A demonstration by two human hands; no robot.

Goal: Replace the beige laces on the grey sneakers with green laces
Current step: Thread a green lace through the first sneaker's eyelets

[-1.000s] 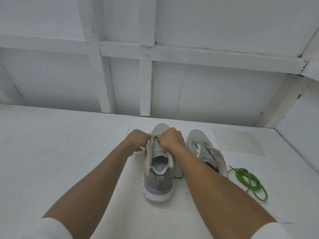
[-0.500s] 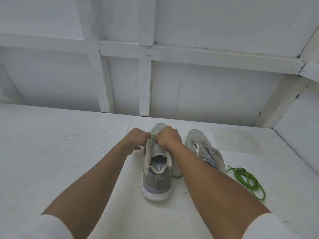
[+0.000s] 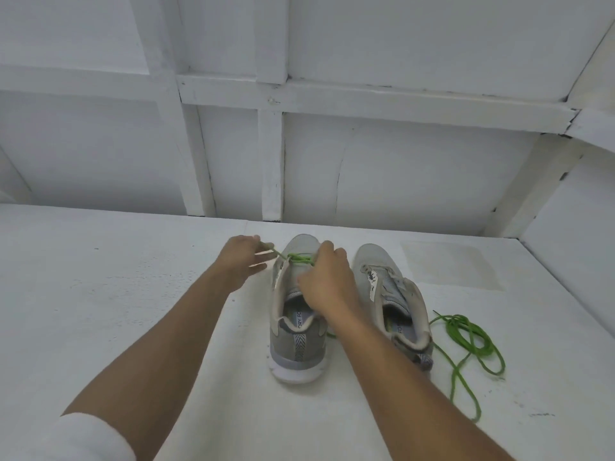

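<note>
Lace up front: green lace point(image 3: 299, 258) runs across the toe-end eyelets of the centre grey sneaker point(image 3: 296, 347), which sits heel toward the camera. Left hand point(image 3: 244, 261) pinches one end, pulling it taut out to the left of that sneaker. Right hand point(image 3: 327, 281) sits over its tongue, fingers curled round the lace at the eyelets. Just right of that sneaker stands the second grey sneaker point(image 3: 392, 294), and beyond it a spare green lace point(image 3: 469, 337) lies looped on the white surface point(image 3: 133, 311).

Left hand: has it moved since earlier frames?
Yes: the left hand has pulled leftward, away from the left grey mesh sneaker, drawing out the green lace.
</note>
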